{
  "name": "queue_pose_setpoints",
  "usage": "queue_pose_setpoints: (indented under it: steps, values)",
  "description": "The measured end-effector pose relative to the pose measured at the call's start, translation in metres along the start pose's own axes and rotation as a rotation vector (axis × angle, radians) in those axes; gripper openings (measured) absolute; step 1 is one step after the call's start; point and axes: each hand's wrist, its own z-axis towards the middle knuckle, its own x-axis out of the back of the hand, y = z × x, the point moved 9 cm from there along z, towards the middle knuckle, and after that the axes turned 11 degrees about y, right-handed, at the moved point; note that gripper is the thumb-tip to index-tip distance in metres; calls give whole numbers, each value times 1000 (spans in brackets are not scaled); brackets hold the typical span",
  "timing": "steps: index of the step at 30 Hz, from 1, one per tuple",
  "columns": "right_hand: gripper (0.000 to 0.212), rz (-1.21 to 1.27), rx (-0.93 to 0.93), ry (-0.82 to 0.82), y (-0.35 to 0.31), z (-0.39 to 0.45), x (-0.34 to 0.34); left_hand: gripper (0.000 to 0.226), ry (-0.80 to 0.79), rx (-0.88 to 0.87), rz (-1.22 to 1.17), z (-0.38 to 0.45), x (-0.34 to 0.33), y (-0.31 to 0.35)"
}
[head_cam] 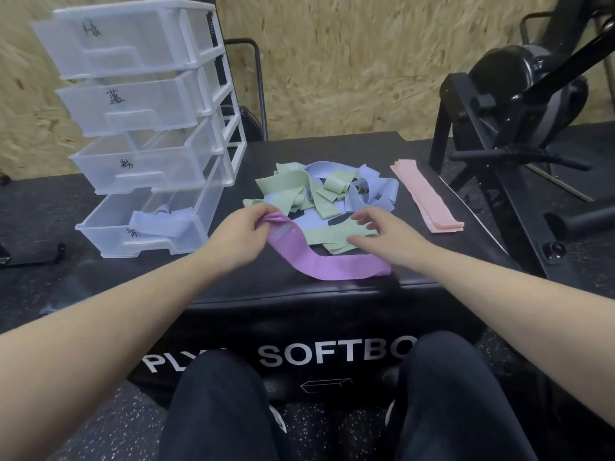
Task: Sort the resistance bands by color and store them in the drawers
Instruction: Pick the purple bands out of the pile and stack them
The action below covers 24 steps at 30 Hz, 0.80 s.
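A tangled pile of green and pale blue resistance bands (319,191) lies on the black plyo box (299,301). My left hand (238,234) pinches one end of a purple band (332,266) that trails across the box's front edge. My right hand (379,227) hovers over a green band (336,236) with fingers spread and relaxed, holding nothing. A neat stack of pink bands (426,196) lies to the right of the pile. At the left stands a clear drawer unit (139,128) with all its drawers pulled out; the bottom drawer (109,237) holds pale blue bands (159,221).
Each drawer front bears a handwritten label. A black exercise machine (519,104) stands to the right of the box. A chipboard wall runs behind. My knees in dark trousers are at the bottom of the view, against the box front.
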Motion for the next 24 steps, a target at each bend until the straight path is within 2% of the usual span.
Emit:
queue_pose_setpoints:
  steps: [4,11,15,17,19,21,22,24]
  values:
    - [56,182,85,-46,-48,-2,-3,35,-61,-168,13,9,10,53]
    - [21,490,90,9,-94,-12,39,36,-77,-367,2,9,32,144]
    - [19,594,54,91,-95,-22,70,37,-17,-418,-17,9,39,179]
    - [14,626,28,124,-92,-27,84,33,35,-365,-107,12,42,189]
    - [18,664,2,133,-89,-31,96,43,43,-195,-315,15,37,186]
    - [22,705,-28,141,-84,-33,107,59,-49,8,-558,13,21,180]
    - [23,724,-45,145,-80,-32,112,59,-110,86,-646,10,9,179]
    - [25,726,-71,145,-73,-31,120,44,-208,158,-747,6,-13,182]
